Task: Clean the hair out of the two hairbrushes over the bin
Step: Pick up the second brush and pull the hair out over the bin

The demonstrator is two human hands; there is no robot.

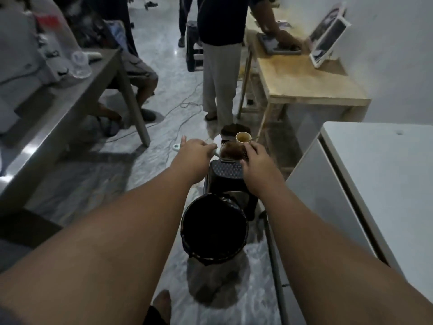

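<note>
A white hairbrush (230, 152), its bristles packed with brown hair, lies across the far end of a dark plastic stool (226, 172). My left hand (195, 152) is closed around its white handle, whose tip pokes out on the left. My right hand (255, 160) has its fingers curled on the right edge of the hair-filled head. A second, darker hairbrush (230, 130), also full of hair, lies just beyond. The round bin (187, 231) with a black liner stands on the floor in front of the stool, below my forearms.
A small cup (243, 137) of brownish liquid stands on the stool by my right hand. A white cabinet (375, 184) is on the right, a grey table (70, 102) on the left. A person (220, 66) stands ahead by a wooden table (304, 78). Cables cross the floor.
</note>
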